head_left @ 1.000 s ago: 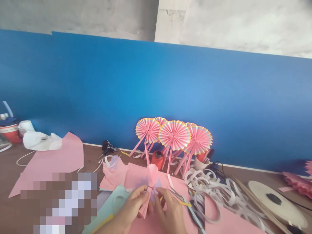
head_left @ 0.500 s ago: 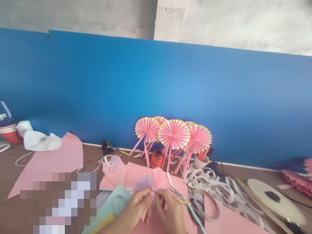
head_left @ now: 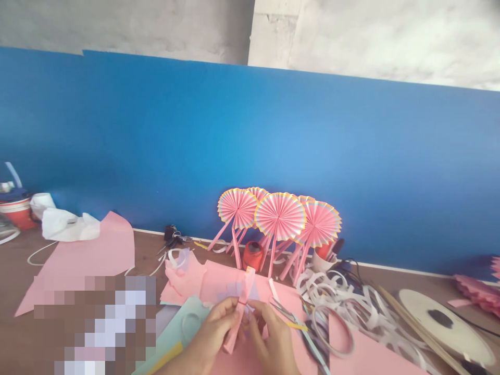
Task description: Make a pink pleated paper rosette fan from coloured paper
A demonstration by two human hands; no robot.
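Note:
A narrow pleated pink paper strip point(head_left: 245, 285) stands upright between my hands, bound at its middle by a thin dark red tie point(head_left: 242, 302). My left hand point(head_left: 219, 328) is closed, pinching the strip near the tie between thumb and fingers. Close against the strip's other side, my right hand point(head_left: 271, 336) has its fingers bent together; what sits in them is hidden. Under both hands lie pink paper sheets point(head_left: 219, 273). Scissors point(head_left: 284, 311) rest just right of my right hand, beside a roll of tape point(head_left: 332, 333).
Finished pink paper fans point(head_left: 279, 216) on stalks stand against the blue wall panel point(head_left: 175, 130). Curled white strips point(head_left: 363, 307) and a pale oval lid-like disc point(head_left: 441, 325) lie right. Left are a large pink sheet point(head_left: 94, 255), white crumpled paper point(head_left: 70, 225) and keys point(head_left: 172, 235).
The pleated pink paper was fanned out at its top and now is closed into a narrow strip, turned in my fingers. The red tie, stretched between my hands before, now sits against the strip.

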